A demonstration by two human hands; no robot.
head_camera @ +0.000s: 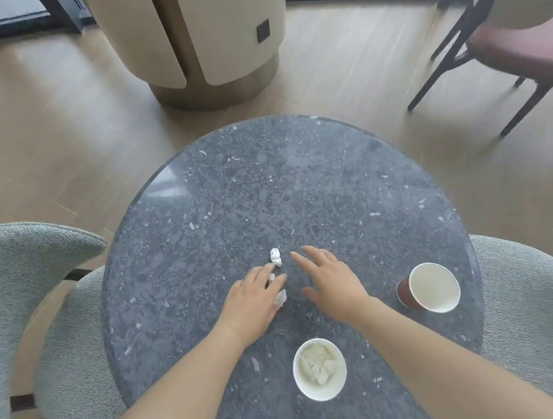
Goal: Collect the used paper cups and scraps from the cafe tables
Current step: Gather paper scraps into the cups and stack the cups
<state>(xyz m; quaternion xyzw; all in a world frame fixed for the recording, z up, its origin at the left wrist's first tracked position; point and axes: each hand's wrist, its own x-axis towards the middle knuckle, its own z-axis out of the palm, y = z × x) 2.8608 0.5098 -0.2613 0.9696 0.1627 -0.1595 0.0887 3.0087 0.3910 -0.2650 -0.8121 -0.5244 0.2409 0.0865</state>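
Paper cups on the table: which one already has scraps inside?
The near cup, between the forearms, holds crumpled paper. The brown-sided cup on the right looks empty.

We reach both bare forearms forward from the lower edge of the view, converging toward the middle. Our left hand [251,301] lies palm down, low over the worktop [265,183], its fingers [278,282] stretched forward and slightly spread. Our right hand [331,282] is palm down too, fingers spread loosely and pointing forward and left, thumb out to the side. The two hands sit just beside each other, not touching.
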